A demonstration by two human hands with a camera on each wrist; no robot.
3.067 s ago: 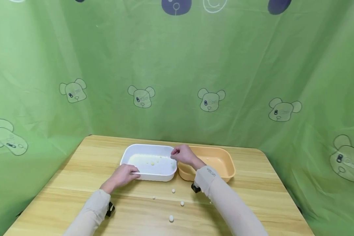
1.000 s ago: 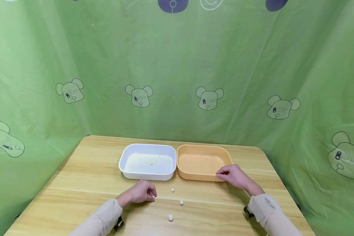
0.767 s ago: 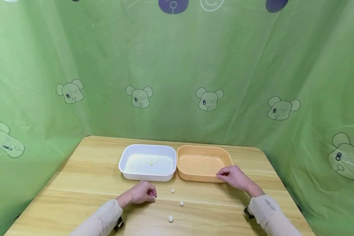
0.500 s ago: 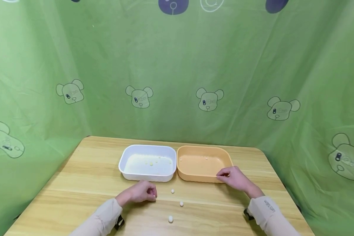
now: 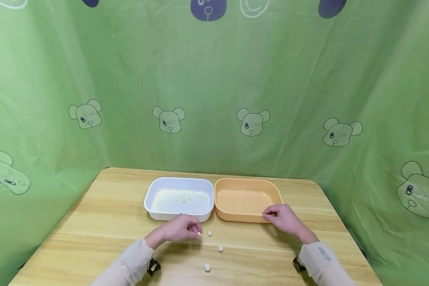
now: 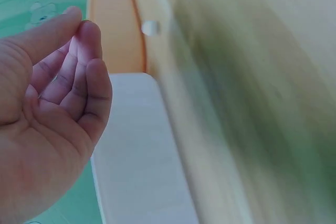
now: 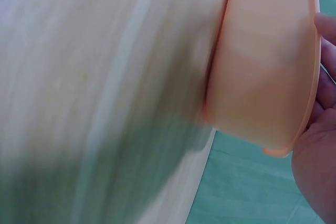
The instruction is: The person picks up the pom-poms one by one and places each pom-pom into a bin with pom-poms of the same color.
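My left hand (image 5: 180, 228) hovers over the table in front of the white bin (image 5: 157, 216), thumb and fingertips pinching a tiny white ball (image 5: 199, 233). In the left wrist view the fingers of that hand (image 6: 58, 98) mostly hide it. At the right, my right hand (image 5: 286, 218) grips the near rim of the orange bin (image 5: 239, 217); the right wrist view shows the thumb on the outer side of the rim. Three white balls lie on the wood: one (image 5: 209, 233) just beyond the left fingertips, another (image 5: 220, 249) nearer me, and the largest (image 5: 207, 267) closest.
Both bins stand side by side, touching, toward the back of the wooden table (image 5: 103, 222). Several small yellowish bits (image 5: 184, 200) lie in the white bin. The orange one contains two small pale balls (image 5: 250, 193). A green curtain (image 5: 214, 79) hangs behind and around.
My left hand let go of the white bin, picked the tiny ball off the table, and has lifted rightward with it. My right hand moved from above the white bin to the orange rim.
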